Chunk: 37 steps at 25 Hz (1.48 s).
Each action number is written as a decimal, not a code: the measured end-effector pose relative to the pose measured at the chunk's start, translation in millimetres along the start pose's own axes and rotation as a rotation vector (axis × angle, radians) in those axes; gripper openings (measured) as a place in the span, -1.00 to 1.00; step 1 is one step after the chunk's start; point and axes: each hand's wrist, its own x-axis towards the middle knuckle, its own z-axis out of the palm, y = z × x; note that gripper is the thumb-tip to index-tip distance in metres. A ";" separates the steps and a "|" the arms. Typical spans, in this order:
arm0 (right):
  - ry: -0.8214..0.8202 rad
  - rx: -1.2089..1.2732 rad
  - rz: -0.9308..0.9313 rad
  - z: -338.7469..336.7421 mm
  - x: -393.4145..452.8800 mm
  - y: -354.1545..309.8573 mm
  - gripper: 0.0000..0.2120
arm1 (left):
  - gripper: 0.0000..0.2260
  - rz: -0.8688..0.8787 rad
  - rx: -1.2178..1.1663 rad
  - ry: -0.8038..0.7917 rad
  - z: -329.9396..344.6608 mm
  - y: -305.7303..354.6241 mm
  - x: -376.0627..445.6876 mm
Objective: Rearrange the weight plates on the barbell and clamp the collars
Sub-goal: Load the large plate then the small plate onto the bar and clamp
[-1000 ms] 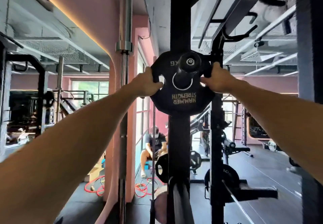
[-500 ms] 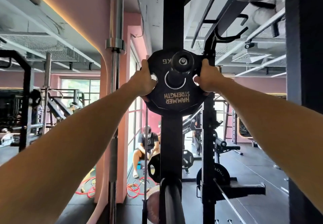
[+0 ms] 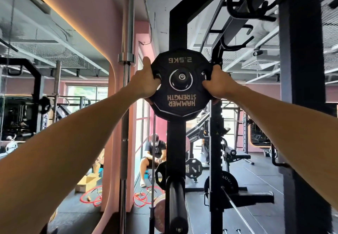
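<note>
A small black weight plate (image 3: 181, 104), marked 2.5KG and HAMMER STRENGTH upside down, sits on a storage peg (image 3: 181, 77) of the black rack upright (image 3: 177, 29) at head height. My left hand (image 3: 146, 83) grips its left edge through a grip hole. My right hand (image 3: 218, 84) grips its right edge the same way. Only the peg's end cap shows through the plate's centre hole. Below, a black barbell sleeve (image 3: 177, 202) points toward me, and a pink plate (image 3: 159, 213) shows partly behind it.
A vertical steel bar (image 3: 128, 51) stands just left of the plate. The rack's other uprights (image 3: 301, 106) rise on the right. A seated person (image 3: 155, 153) is behind, with red cables (image 3: 91, 199), a cardboard box (image 3: 86, 182) and further plates (image 3: 193, 168) on the floor.
The plate has slid further along the peg toward me, so less of the peg sticks out. Both hands kept their grip on its edges.
</note>
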 end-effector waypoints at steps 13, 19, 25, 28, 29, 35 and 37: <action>-0.003 0.001 -0.125 -37.0 -91.8 7.6 -0.65 | -0.54 -0.024 0.053 0.026 -24.9 57.4 -94.1; -0.071 0.029 -0.160 -77.3 -145.3 39.9 -0.74 | -0.58 -0.073 0.114 0.046 -19.1 118.6 -151.9; -0.210 0.032 -0.174 -143.3 -212.9 63.3 -0.73 | -0.75 -0.011 0.161 -0.025 -23.7 193.5 -214.8; -0.258 -0.001 -0.140 -177.6 -249.9 79.0 -0.72 | -0.75 -0.001 0.141 -0.058 -23.2 237.7 -246.8; -0.263 -0.006 -0.128 -187.8 -262.8 84.5 -0.71 | -0.76 0.011 0.137 -0.064 -22.3 250.5 -256.4; -0.310 -0.026 -0.048 -269.9 -336.3 106.5 -0.72 | -0.75 0.010 0.121 -0.130 -22.2 332.9 -305.9; -0.321 -0.049 -0.029 -298.6 -353.3 115.7 -0.73 | -0.76 0.023 0.083 -0.146 -20.0 360.7 -313.7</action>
